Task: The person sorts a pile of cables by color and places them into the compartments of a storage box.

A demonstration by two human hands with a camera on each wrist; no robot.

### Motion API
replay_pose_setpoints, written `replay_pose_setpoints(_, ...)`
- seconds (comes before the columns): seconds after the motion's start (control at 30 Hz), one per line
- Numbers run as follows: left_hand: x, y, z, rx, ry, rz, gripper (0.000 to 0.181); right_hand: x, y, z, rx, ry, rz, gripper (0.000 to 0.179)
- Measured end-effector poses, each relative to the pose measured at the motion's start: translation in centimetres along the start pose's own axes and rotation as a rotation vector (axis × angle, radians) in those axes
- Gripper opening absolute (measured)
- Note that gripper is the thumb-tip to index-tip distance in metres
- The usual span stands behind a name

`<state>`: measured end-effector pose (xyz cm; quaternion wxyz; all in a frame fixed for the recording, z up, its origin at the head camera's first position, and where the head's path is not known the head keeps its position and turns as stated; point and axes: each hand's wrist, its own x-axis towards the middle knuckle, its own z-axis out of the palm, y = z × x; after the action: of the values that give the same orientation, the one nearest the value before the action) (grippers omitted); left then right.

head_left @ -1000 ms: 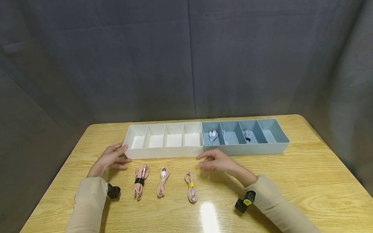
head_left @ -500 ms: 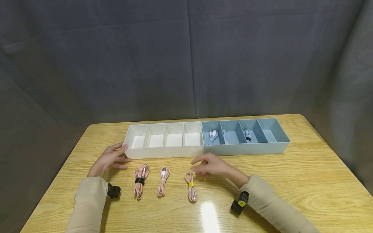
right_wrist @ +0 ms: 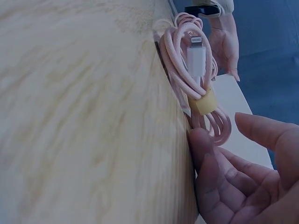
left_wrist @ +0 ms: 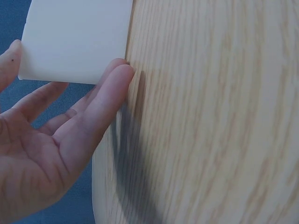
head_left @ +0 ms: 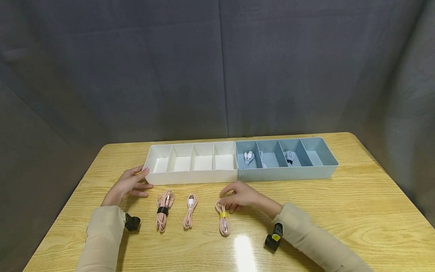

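Note:
My left hand [head_left: 127, 185] rests against the left end of a long white divided box [head_left: 193, 176]. In the left wrist view its fingers [left_wrist: 100, 100] lie extended around the box's corner. My right hand [head_left: 239, 195] is at the far end of a coiled pink charging cable [head_left: 224, 226] bound with a yellow band. In the right wrist view, fingertips [right_wrist: 201, 140] are right at the coil's loop, while the thumb [right_wrist: 257, 128] stands apart from it. That cable's white plug [right_wrist: 196, 60] faces away from the hand.
Left of that cable lie a pink cable [head_left: 188, 219] with a white plug and a thicker pink bundle [head_left: 161, 221] with a black strap. A blue divided box [head_left: 289, 173] adjoins the white one; light-blue cables [head_left: 248, 160] lie in some compartments. A grey curtain [head_left: 217, 75] hangs behind the table.
My right hand has moved left and a little toward me, from beside the boxes to the yellow-banded cable's far end. The left hand stays at the white box.

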<state>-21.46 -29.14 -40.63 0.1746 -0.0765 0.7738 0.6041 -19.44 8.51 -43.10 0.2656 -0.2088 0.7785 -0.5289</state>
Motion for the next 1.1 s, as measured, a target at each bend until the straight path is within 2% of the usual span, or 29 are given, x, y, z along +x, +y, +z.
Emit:
replay_pose_setpoints(0.37,0.4,-0.5,-0.3,0.002,-0.016,0.002,0.082,0.1,-0.3,0.5,-0.01,-0.003,0.021,0.015)
replay_pose_setpoints(0.67,1.1,-1.1,-0.7,-0.029,-0.024,0.0,0.096,0.0,-0.2,0.3,0.029,-0.007,0.043,0.015)
replay_pose_setpoints(0.93,0.8,-0.8,-0.4,0.003,-0.008,-0.018,0.094,-0.2,-0.2,0.2,0.076,-0.011,0.039,0.018)
replay_pose_setpoints(1.1,0.4,-0.5,-0.2,0.017,-0.002,0.003,0.087,-0.2,0.0,0.1,0.093,0.003,0.022,0.019)
